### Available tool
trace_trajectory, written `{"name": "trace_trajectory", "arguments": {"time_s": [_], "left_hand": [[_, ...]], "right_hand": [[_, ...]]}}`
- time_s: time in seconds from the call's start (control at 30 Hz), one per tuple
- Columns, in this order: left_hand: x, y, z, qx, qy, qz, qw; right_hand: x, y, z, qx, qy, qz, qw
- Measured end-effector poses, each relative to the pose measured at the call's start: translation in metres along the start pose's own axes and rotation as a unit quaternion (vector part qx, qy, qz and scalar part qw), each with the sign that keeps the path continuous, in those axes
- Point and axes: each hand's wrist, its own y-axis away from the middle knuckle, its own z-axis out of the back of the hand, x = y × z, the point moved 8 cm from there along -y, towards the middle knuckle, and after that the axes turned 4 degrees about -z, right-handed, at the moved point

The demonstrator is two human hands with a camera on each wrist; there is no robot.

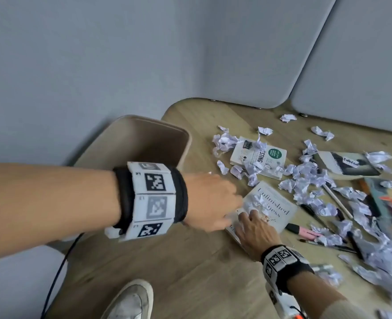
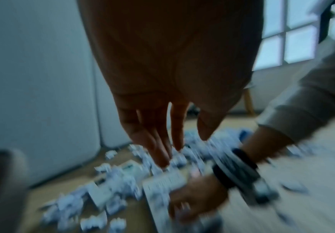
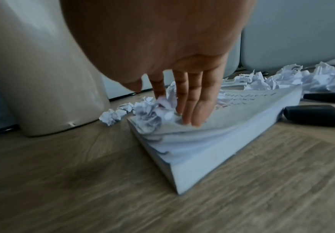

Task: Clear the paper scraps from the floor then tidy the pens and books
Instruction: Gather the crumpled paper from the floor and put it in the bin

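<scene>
Paper scraps (image 1: pixel 305 178) lie scattered across the wooden floor (image 1: pixel 185 272), thickest to my right, with several resting on top of the books. I note one crumpled scrap (image 3: pixel 152 115) on the near corner of the white book (image 1: pixel 275 208) titled "Unfinished", which lies flat on the floor in front of me. My right hand (image 1: pixel 257 231) is down on that book: in the right wrist view its fingers (image 3: pixel 192 100) reach straight down onto the cover, pressing beside the crumpled scrap and touching it; I cannot tell whether the scrap is actually gripped. My left hand (image 1: pixel 211 201) hangs above the same corner, fingers (image 2: pixel 158 141) extended and slightly spread, holding nothing; that view is heavily blurred.

A second white book (image 1: pixel 259 157) with a green circle on its cover lies further off, scraps lying on and around it. A third book (image 1: pixel 349 166) with a dark cover photograph lies to the right. A pink highlighter (image 1: pixel 305 231) with a black cap lies just beside the "Unfinished" book, with dark pens (image 1: pixel 312 212) among the scraps nearby. A beige bin (image 1: pixel 149 143) stands on the floor to the left, near the grey wall (image 1: pixel 75 65). A white shoe (image 1: pixel 130 300) shows at the bottom edge.
</scene>
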Motion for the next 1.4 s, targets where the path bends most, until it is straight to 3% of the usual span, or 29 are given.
{"name": "trace_trajectory", "arguments": {"time_s": [0.07,0.1,0.13,0.23,0.3,0.37,0.43,0.53,0.63,0.73,0.8,0.97,1.07,1.17,1.27,1.4], "left_hand": [[-0.010,-0.017,-0.061,0.171,-0.013,-0.006,0.985],[-0.011,-0.032,-0.085,0.202,-0.004,0.020,0.979],[-0.003,-0.041,-0.104,0.191,0.012,0.066,0.979],[0.026,-0.065,-0.147,0.051,0.073,0.237,0.967],[0.048,-0.075,-0.177,-0.029,0.110,0.351,0.929],[0.065,-0.078,-0.205,-0.070,0.166,0.436,0.882],[0.072,-0.085,-0.228,-0.106,0.197,0.470,0.854],[0.074,-0.087,-0.237,-0.180,0.202,0.477,0.836],[0.082,-0.085,-0.223,-0.297,0.223,0.497,0.785],[0.101,-0.087,-0.194,-0.353,0.210,0.522,0.748],[0.118,-0.097,-0.181,-0.353,0.198,0.519,0.753],[0.149,-0.126,-0.175,-0.331,0.179,0.498,0.781],[0.142,-0.152,-0.198,-0.271,0.238,0.452,0.816],[0.125,-0.168,-0.227,-0.225,0.228,0.399,0.859],[0.118,-0.159,-0.222,-0.253,0.160,0.421,0.856],[0.117,-0.148,-0.219,-0.257,0.104,0.477,0.834]], "right_hand": [[0.008,0.001,-0.002,-0.002,0.018,0.065,0.998],[0.001,0.002,-0.010,-0.002,0.026,0.068,0.997],[0.002,0.001,-0.019,0.026,0.028,0.071,0.997],[-0.001,0.005,-0.026,0.033,0.001,0.072,0.997],[-0.020,0.003,-0.021,0.042,-0.049,0.023,0.998],[-0.040,-0.003,-0.012,0.047,-0.074,-0.013,0.996],[-0.057,-0.009,0.003,0.036,-0.067,-0.026,0.997],[-0.070,-0.026,0.028,0.020,0.012,-0.008,1.000],[-0.072,-0.049,0.048,-0.065,0.043,0.014,0.997],[-0.085,-0.065,0.026,-0.054,-0.015,-0.104,0.993],[-0.082,-0.065,0.005,-0.041,-0.027,-0.135,0.990],[-0.065,-0.069,-0.003,-0.084,-0.015,-0.045,0.995],[-0.073,-0.085,-0.001,-0.071,-0.010,-0.013,0.997],[-0.086,-0.111,0.028,-0.120,-0.060,-0.048,0.990],[-0.090,-0.138,0.051,-0.150,-0.045,-0.083,0.984],[-0.075,-0.160,0.034,-0.079,0.022,-0.107,0.991]]}}
